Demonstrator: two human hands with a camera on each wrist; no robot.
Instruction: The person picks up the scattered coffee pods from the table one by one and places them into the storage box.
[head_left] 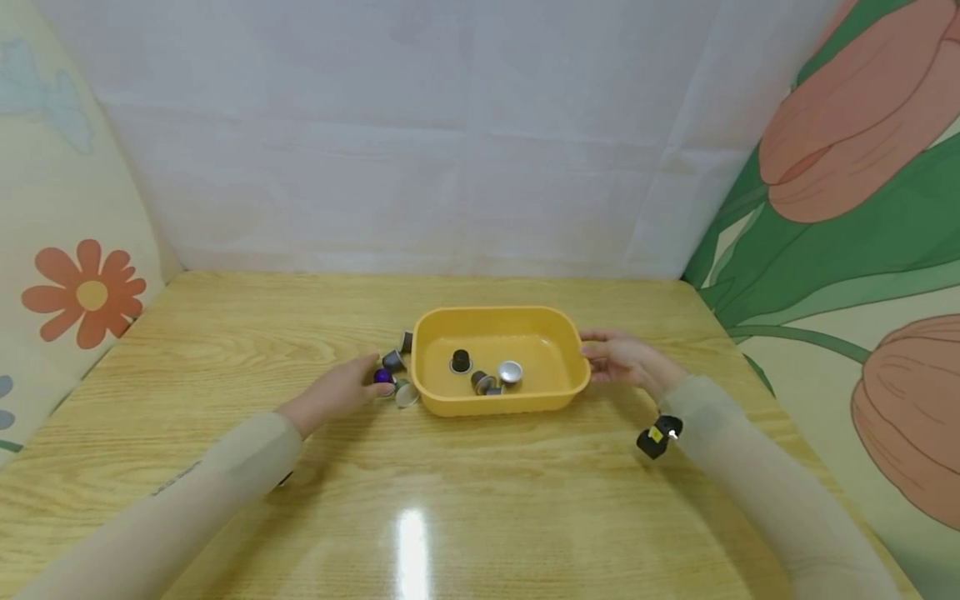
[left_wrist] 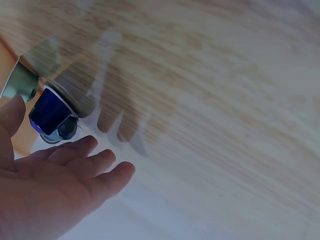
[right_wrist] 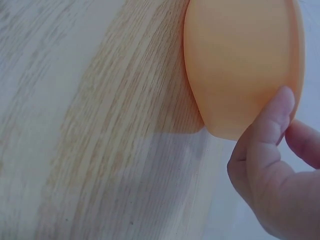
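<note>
My left hand (head_left: 341,390) reaches over the table beside a small cluster of coffee capsules, its fingers extended and thumb apart. A purple-blue capsule (left_wrist: 50,112) lies between thumb and fingertips in the left wrist view, with nothing gripped. Next to it are a green capsule (head_left: 406,394) and a dark grey capsule (head_left: 393,361); another dark capsule (head_left: 407,341) lies against the yellow tub (head_left: 495,406). My right hand (head_left: 618,360) pinches the tub's right rim, fingers along the outer wall. Inside the tub are a black capsule (head_left: 461,361), a capsule showing its silver lid (head_left: 510,372) and dark brownish capsules (head_left: 482,382).
The tub stands on a wood-grain table (head_left: 480,492). A white cloth backdrop (head_left: 420,142) rises behind the table's far edge, with flower-printed panels (head_left: 847,275) at both sides. A black wrist device (head_left: 660,436) sits at the right cuff.
</note>
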